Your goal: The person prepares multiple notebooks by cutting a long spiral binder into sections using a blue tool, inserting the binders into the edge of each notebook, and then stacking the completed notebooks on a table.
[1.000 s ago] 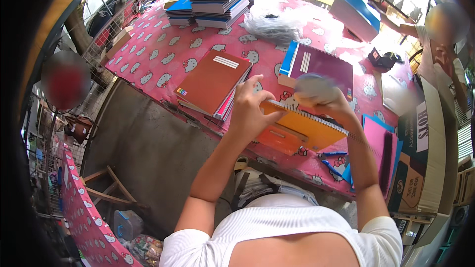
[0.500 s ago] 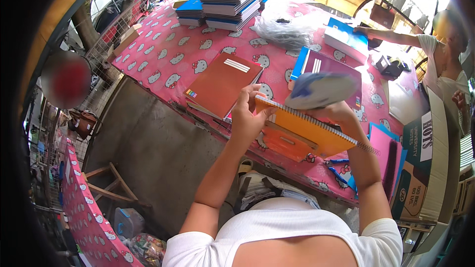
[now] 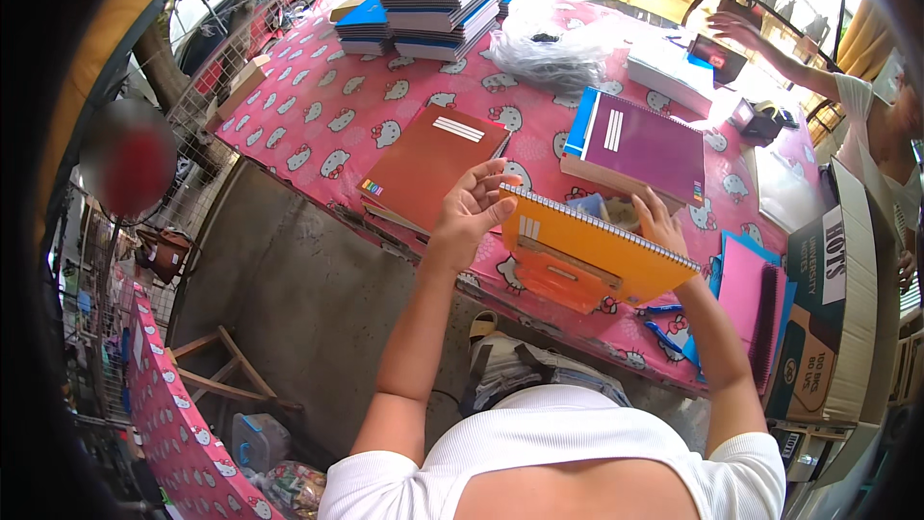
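Note:
A yellow spiral notebook (image 3: 587, 246) stands on its long edge near the table's front, its wire coil along the top. My left hand (image 3: 467, 212) is at its left end, fingers apart, the thumb by the top corner. My right hand (image 3: 659, 226) is behind the right half, its fingers stretched and spread, the palm partly hidden. Behind the notebook, a blue and white object (image 3: 587, 205) shows only in part. In front of the notebook lies an orange piece (image 3: 553, 284) with a wooden strip. Blue-handled pliers (image 3: 664, 332) lie to the right.
A brown notebook stack (image 3: 433, 164) sits left, a purple notebook stack (image 3: 645, 149) behind. Tall notebook piles (image 3: 433, 10) and clear plastic (image 3: 549, 58) are farther back. Pink covers (image 3: 746, 299) and a carton (image 3: 818, 318) stand right. Another person's arm (image 3: 789, 58) reaches over the far right.
My right hand has lowered the blue and white object behind the notebook and spread its fingers. My left fingers have loosened. The coil end no longer juts out. The other person's hand has lifted.

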`<state>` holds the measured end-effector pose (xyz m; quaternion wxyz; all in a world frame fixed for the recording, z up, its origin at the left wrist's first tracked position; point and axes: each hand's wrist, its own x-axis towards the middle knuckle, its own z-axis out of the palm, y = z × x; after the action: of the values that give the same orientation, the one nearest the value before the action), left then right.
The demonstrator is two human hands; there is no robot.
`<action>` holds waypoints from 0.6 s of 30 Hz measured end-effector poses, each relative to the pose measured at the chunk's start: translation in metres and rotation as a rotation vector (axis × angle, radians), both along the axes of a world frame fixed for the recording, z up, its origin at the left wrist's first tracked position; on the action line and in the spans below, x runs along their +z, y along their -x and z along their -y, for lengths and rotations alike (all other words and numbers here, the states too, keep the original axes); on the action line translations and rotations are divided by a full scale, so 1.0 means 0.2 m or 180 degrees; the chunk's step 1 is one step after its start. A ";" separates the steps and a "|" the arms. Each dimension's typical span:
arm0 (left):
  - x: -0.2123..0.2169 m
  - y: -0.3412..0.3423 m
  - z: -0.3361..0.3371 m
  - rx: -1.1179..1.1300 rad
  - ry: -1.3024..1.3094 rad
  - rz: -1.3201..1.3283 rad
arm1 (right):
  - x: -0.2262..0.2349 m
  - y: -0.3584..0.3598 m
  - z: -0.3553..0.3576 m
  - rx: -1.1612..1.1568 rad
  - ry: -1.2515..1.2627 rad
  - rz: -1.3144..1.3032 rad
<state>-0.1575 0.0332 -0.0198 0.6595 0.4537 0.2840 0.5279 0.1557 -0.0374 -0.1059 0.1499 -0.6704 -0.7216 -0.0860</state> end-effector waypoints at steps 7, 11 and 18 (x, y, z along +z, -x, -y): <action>-0.12 -0.03 -0.14 -0.0474 -0.0372 0.0184 | -0.12 0.05 0.90 -0.0422 0.0287 0.0080; -0.14 -0.04 -0.21 -0.0696 -0.0220 0.0222 | 0.04 0.16 0.99 -0.0852 0.0877 -0.1703; 0.22 -0.50 0.19 0.0075 -0.2660 -0.0783 | 0.77 0.40 0.72 -0.0109 -0.1016 -0.2117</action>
<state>-0.0567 -0.0042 0.0238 0.3744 0.7379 0.1276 0.5469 0.0750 -0.1813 0.0483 0.4775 -0.6419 -0.5996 0.0227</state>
